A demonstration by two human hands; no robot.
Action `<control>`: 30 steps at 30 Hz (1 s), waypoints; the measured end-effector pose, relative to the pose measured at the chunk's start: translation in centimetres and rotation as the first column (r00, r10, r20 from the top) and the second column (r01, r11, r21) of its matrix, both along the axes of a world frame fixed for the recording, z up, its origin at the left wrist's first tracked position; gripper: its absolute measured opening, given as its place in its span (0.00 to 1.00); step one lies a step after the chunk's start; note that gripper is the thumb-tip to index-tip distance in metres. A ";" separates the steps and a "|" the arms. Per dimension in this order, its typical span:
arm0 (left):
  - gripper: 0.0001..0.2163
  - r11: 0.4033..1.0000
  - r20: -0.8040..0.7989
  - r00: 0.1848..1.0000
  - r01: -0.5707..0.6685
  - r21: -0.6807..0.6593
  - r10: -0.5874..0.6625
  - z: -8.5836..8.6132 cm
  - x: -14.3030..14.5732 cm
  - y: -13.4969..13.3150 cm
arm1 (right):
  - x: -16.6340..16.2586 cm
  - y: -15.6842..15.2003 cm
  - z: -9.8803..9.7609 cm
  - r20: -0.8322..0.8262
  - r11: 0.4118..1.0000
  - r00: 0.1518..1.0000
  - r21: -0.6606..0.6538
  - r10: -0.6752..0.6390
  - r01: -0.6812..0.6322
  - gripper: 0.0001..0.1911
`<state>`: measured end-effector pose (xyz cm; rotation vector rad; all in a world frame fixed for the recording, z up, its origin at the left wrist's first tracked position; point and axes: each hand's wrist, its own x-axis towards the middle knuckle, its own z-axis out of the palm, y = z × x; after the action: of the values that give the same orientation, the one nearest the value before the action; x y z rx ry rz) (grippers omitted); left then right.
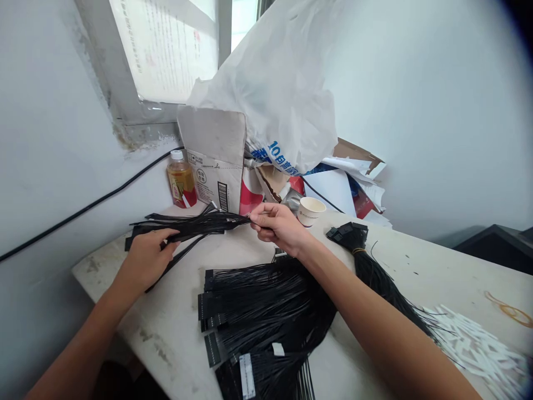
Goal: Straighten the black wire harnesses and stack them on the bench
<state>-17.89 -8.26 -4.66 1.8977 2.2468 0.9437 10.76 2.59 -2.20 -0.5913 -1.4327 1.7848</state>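
Observation:
A bundle of black cables (204, 223) lies across the far left part of the table. My left hand (152, 255) is closed around its left portion, thumb and fingers wrapped over the strands. At the bundle's right end, my right hand (278, 226) pinches the thin cable ends between thumb and forefinger. Nearer to me spreads a big pile of black cables with flat connectors (266, 311), partly covered by my right forearm. Beyond that forearm sits another black cable bunch (375, 278), tied with a tan band near its connectors.
Behind my hands stand a bottle of amber liquid (182, 180), a cardboard box (216, 161) under a white plastic bag (287, 94), and a paper cup (310, 211). White small sleeves (478, 344) and rubber bands (510, 311) lie at the right. The table (183, 355) meets walls behind.

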 end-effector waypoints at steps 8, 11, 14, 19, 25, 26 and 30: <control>0.17 0.997 0.063 0.996 -0.070 0.034 0.068 0.2 -0.3 -0.5 | 4.0 0.3 2.8 0.064 0.990 0.992 0.080 0.110 -0.115 0.18; 0.14 0.999 -0.058 0.997 -0.051 0.004 0.051 -0.8 -0.6 -0.3 | 5.0 0.6 3.1 0.047 0.990 0.999 0.137 0.021 -0.027 0.17; 0.12 0.988 -0.331 0.941 -0.109 -0.108 0.068 -1.0 -1.1 -0.9 | 5.9 1.1 2.9 0.011 0.983 0.997 0.167 -0.082 0.079 0.16; 0.17 0.956 -0.483 0.866 -0.239 -0.170 0.131 0.1 -1.5 -2.4 | 7.1 1.8 2.6 0.064 0.975 0.987 0.174 -0.149 0.136 0.18; 0.25 0.975 -0.514 0.856 -0.158 -0.159 0.055 -1.7 0.5 -1.9 | 7.0 1.6 2.8 0.099 0.974 0.984 0.188 -0.150 0.129 0.16; 0.25 0.978 -0.529 0.847 -0.143 -0.153 0.041 -2.4 0.8 -1.8 | 7.0 1.4 2.9 0.097 0.977 0.987 0.184 -0.132 0.113 0.15; 0.22 0.993 -0.534 0.845 -0.077 -0.088 0.018 -4.1 0.8 -1.4 | 7.8 0.9 3.8 0.104 0.979 0.993 0.200 -0.057 0.035 0.10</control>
<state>-17.12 -9.65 -8.77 2.2797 2.5653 0.2960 18.51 3.51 1.60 -0.6195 -1.6352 1.5710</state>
